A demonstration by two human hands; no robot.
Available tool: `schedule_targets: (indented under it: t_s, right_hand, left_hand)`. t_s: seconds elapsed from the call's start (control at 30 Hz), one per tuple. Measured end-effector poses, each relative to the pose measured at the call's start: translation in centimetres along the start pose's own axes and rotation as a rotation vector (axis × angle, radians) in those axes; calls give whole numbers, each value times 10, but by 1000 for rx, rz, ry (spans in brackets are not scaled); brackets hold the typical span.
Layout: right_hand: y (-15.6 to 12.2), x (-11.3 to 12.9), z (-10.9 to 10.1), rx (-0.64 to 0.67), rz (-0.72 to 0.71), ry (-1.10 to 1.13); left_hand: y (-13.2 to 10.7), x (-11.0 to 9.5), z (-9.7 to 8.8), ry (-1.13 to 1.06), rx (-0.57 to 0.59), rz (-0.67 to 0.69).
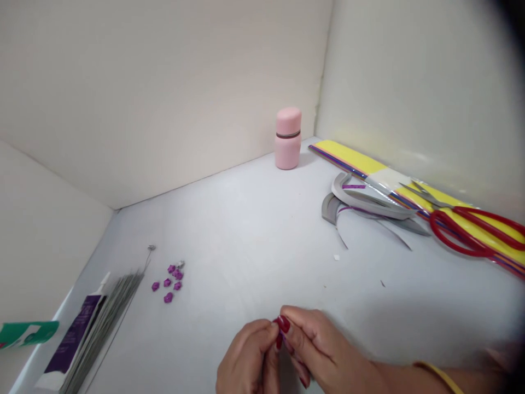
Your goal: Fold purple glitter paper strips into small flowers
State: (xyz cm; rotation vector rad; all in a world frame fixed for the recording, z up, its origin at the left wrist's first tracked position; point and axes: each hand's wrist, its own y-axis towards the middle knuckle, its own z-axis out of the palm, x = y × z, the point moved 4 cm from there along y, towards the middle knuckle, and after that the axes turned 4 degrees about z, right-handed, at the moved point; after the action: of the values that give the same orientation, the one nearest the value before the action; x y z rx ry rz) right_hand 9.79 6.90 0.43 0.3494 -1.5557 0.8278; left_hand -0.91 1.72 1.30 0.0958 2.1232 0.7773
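Note:
At the bottom middle of the head view, my left hand [249, 355] and my right hand [322, 350] meet fingertip to fingertip. Both are closed in a pinch around a small purple paper piece [284, 335], mostly hidden by the fingers, so its shape cannot be made out. To the left on the table lie several little purple paper stars [167, 282], with a silver star [180, 264] beside them.
Far left are a bundle of thin wires [109, 323], a purple-and-white glue tube [76, 336] and a green object [28, 334]. A pink flask [287, 139] stands at the back. Right: grey paper strips [369, 205], red-handled scissors [459, 230], yellow packaged paper [353, 156].

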Motion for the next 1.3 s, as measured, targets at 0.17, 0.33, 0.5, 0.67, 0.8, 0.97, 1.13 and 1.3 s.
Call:
schedule_targets:
  t_s: [0.17,0.33,0.5,0.67,0.8,0.97,1.13,1.3]
  right_hand:
    - [4,-5,0,33,54,193]
    - [6,-5,-1,64,47,222]
    - [8,5,-8,111,77,108]
    - [6,3,-6,159,136,236]
    - [4,0,-1,162,210,411]
    - [3,5,0,137,228,474]
    - [0,-2,4,47,214,439]
    - [-2,-7,7,-29,181,376]
  left_hand:
    - [1,7,4,-101,83,-120]
    - [3,3,-2,-9,69,-56]
    - [7,6,-3,-58,147,-84]
    - [4,8,-2,37,150,15]
    - [1,8,-2,99,129,67]
    - [2,1,-1,195,54,145]
    - [4,-7,2,269,-3,212]
    - [1,-6,6,313,-36,214]
